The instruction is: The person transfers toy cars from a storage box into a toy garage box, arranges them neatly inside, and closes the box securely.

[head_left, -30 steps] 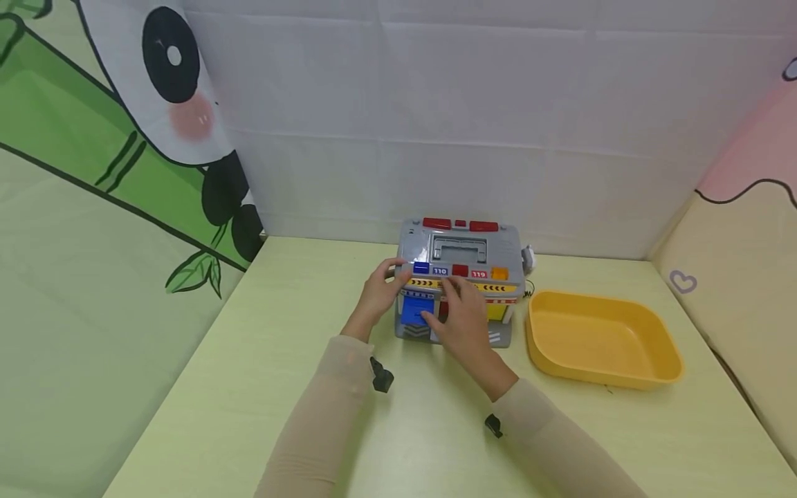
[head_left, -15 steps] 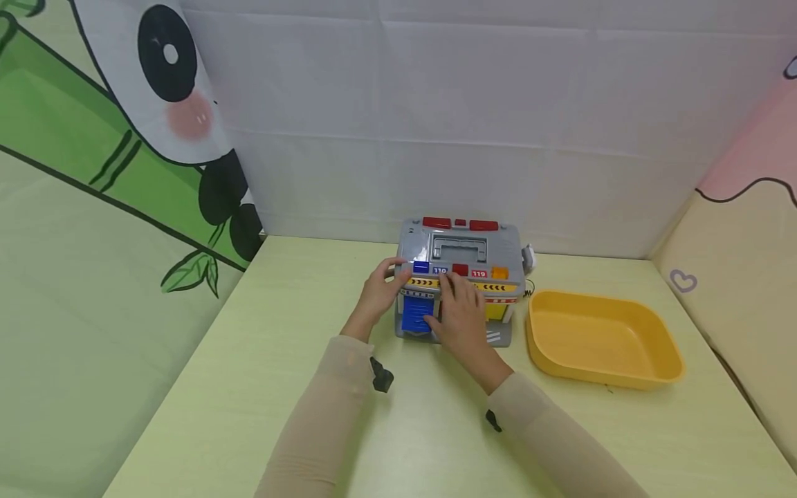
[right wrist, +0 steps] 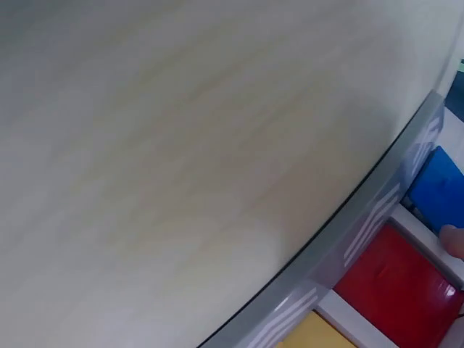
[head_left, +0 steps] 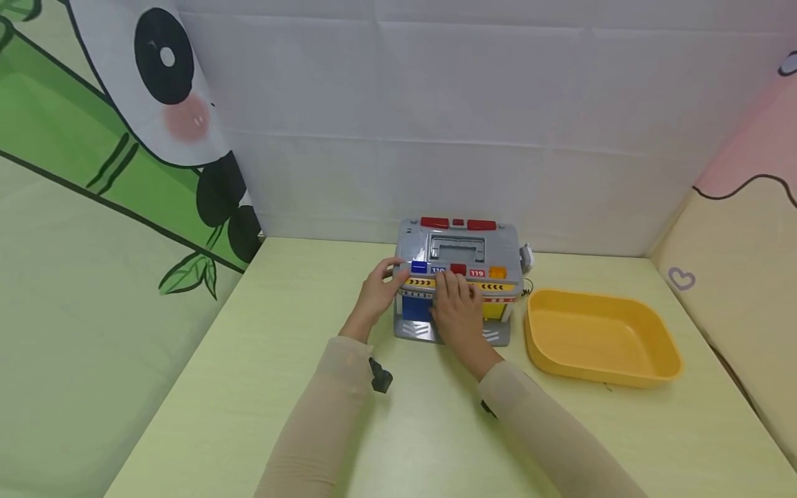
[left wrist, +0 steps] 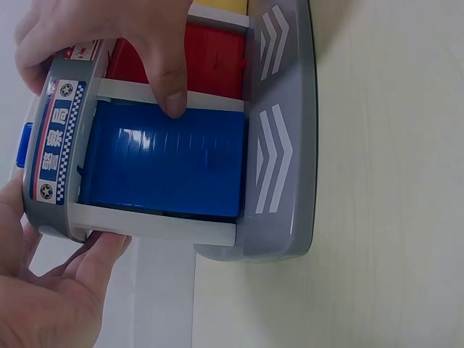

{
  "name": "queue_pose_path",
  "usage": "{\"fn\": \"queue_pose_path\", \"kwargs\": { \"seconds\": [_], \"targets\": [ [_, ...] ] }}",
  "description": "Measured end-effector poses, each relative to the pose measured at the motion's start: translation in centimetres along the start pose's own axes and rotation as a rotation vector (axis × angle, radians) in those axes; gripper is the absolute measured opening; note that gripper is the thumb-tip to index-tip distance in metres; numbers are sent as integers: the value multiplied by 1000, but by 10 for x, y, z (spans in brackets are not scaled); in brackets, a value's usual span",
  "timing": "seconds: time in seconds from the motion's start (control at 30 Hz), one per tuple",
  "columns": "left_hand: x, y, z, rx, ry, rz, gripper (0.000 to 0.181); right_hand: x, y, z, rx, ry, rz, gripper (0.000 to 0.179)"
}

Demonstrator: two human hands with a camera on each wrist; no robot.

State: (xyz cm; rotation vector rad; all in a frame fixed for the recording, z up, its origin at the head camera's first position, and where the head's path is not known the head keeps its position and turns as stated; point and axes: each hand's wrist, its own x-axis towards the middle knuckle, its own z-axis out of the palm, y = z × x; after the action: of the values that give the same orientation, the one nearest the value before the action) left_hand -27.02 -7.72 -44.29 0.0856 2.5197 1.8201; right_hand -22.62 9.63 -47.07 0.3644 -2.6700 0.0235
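A grey toy garage (head_left: 407,242) stands on the table against the back wall. It has a blue door (left wrist: 163,163), a red door (right wrist: 399,286) and a yellow door (head_left: 492,310). My left hand (head_left: 375,294) grips the left end of its roof, thumb in front and fingers round the side. My right hand (head_left: 459,318) curls its fingers over the front roof edge. Its thumb (left wrist: 171,90) presses on the side of the blue door nearest the red one. That door hangs down almost flush with its frame. In the right wrist view, only the right thumb's tip shows.
Right of the garage is a yellow tray (head_left: 598,377). A white knob-like part (head_left: 526,259) sticks out of the garage's right side, with a thin dark cord (head_left: 528,286) below. Printed cloth hangs along the left, back and right sides.
The blue door has swung down from tilted outward to almost flush, with my right thumb against it. My right hand has shifted slightly left and up. The left hand keeps its hold.
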Motion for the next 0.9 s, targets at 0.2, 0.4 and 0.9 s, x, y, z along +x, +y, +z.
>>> {"fn": "queue_pose_path", "kwargs": {
  "seconds": [0.2, 0.4, 0.9],
  "targets": [
    [0, -2, -1, -12, -1, 9, 45, 2, -2, 4, -27, 22, -5, 76],
    [1, -4, -4, -6, 0, 8, 46, 4, -5, 9, -61, 59, -2, 77],
    [1, -7, -5, -38, 18, 30, 43, 2, -9, 14, -27, 184, -11, 74]
  ]
}}
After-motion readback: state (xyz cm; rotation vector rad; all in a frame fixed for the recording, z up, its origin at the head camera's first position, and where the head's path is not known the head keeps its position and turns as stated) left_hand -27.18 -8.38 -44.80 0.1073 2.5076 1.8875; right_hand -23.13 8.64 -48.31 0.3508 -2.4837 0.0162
